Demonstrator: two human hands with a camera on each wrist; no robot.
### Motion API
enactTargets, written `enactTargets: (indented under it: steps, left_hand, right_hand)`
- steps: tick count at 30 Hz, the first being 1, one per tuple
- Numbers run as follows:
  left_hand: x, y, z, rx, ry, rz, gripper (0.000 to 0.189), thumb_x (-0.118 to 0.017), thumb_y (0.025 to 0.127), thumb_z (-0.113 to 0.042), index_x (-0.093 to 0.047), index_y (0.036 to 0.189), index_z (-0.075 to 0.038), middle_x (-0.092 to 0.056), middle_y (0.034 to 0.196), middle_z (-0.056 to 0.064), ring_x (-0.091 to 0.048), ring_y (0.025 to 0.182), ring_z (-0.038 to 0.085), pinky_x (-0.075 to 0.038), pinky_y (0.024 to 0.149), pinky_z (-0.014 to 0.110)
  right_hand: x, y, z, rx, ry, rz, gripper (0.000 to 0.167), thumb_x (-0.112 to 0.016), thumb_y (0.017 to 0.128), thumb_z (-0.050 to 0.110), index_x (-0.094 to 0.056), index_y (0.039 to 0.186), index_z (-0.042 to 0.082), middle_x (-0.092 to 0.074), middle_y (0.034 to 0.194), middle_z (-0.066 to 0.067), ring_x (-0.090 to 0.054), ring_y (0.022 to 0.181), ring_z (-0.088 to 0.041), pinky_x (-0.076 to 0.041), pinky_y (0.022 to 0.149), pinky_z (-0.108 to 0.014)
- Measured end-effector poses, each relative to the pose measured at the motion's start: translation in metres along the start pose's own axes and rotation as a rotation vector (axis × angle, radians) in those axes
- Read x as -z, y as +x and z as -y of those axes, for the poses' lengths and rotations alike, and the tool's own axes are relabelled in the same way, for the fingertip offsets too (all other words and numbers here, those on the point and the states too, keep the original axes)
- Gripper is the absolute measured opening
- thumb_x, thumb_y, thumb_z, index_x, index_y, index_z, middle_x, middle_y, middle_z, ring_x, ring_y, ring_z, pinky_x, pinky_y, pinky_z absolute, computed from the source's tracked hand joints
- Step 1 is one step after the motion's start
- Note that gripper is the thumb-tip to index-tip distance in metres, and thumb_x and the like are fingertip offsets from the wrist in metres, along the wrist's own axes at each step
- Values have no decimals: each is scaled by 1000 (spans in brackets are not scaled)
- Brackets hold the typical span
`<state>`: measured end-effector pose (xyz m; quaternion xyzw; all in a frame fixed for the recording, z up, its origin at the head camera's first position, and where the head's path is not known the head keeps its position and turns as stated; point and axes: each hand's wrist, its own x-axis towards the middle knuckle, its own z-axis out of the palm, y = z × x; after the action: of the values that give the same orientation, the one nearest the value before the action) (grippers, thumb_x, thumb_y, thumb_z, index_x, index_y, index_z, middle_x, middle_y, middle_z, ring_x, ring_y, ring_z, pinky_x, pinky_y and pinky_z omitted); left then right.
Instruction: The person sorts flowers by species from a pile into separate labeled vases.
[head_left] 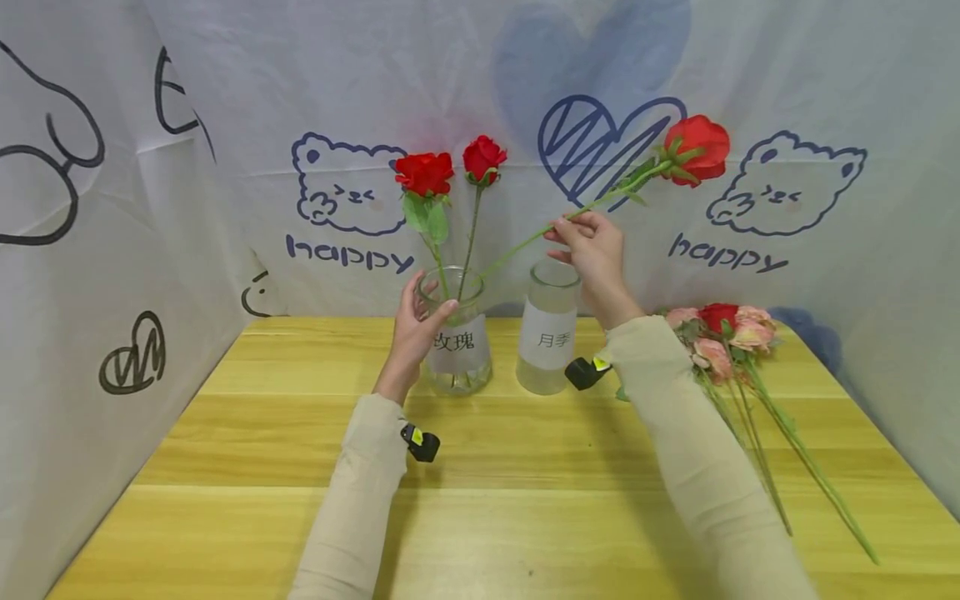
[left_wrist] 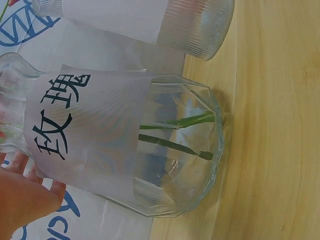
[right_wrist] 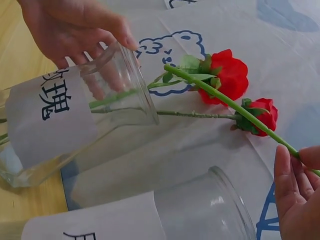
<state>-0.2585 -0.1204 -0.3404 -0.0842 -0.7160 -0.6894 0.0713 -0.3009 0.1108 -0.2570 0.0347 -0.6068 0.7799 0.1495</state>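
My left hand (head_left: pixel 412 337) holds a clear glass vase (head_left: pixel 478 333) by its upper part, thumb near the rim and fingers behind. Its paper label reads 玫瑰. Two red roses, a fuller one (head_left: pixel 425 173) and a smaller one (head_left: pixel 484 158), stand in it; their stem ends show through the glass in the left wrist view. My right hand (head_left: pixel 597 260) pinches the green stem of another red rose (head_left: pixel 701 150), tilted with its bloom up to the right. In the right wrist view that stem's cut end (right_wrist: pixel 172 70) is beyond the vase mouth, apart from the rim.
A second glass vase (head_left: pixel 546 333), labelled 月季, stands right of the first, under my right hand. Several pink flowers (head_left: pixel 752 333) and a red one (head_left: pixel 718 317) lie at the wooden table's (head_left: pixel 525 500) right side. A printed cloth (head_left: pixel 465 50) hangs behind.
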Motion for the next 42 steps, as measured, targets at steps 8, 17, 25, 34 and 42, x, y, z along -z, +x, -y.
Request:
enactTargets:
  steps: [8,17,25,34,42]
  left_hand:
    - [1,2,2,1,5,-2,78,-63,93,-22,-15,155,-12,-29,155,12,-24,141,35,-24,113,46]
    - [5,19,30,-8,1,-17,80,-66,92,-27,-17,155,-19,-31,154,6,-27,140,31,-25,112,45]
    - [4,19,30,-12,7,-20,81,-66,92,-29,-16,155,-20,-32,154,3,-29,139,28,-24,113,43]
    - [4,20,32,-22,10,-39,79,-67,91,-30,-20,154,-21,-35,152,4,-30,138,31,-26,112,44]
    - [3,21,32,-27,7,-39,79,-66,91,-30,-20,154,-19,-35,153,6,-30,138,29,-25,112,44]
  right_hand:
    - [-20,3,-3,-23,-7,-9,6,-62,93,1,-58,97,-2,-68,99,-18,-66,74,-14,-56,61,-23]
    - [-36,-1,-8,-33,-67,7,8,-62,93,0,-58,100,-1,-65,109,-25,-67,80,-20,-57,65,-25]
    - [-47,-3,-15,-11,-153,58,16,-62,93,2,-58,107,-5,-66,107,-23,-67,83,-22,-57,68,-26]
    - [-56,-7,-19,44,-232,123,20,-62,93,0,-58,110,-9,-67,103,-22,-66,84,-20,-57,67,-26]
    - [-61,-14,-22,166,-400,244,16,-63,92,-1,-62,105,-10,-68,96,-23,-67,85,-29,-57,62,-28]
